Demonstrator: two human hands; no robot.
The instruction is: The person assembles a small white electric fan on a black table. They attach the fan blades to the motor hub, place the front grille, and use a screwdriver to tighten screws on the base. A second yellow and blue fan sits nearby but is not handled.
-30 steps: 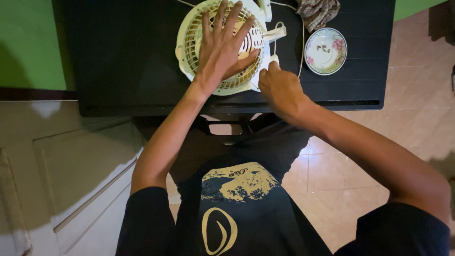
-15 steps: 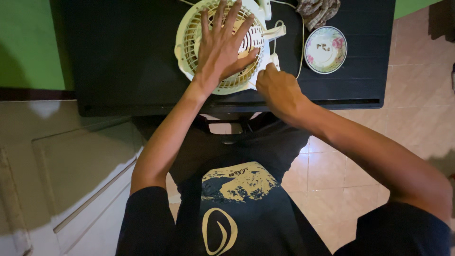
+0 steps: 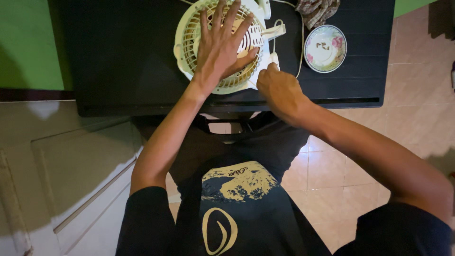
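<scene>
Left hand (image 3: 220, 50) spread flat, pressing on the cream fan grille (image 3: 189, 42) beneath it, right hand (image 3: 279, 90) clenched at the grille's near edge, grip unclear, floral bowl (image 3: 325, 48) beyond it

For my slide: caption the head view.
Left hand flat on cream fan grille, right hand at its edge.
</scene>
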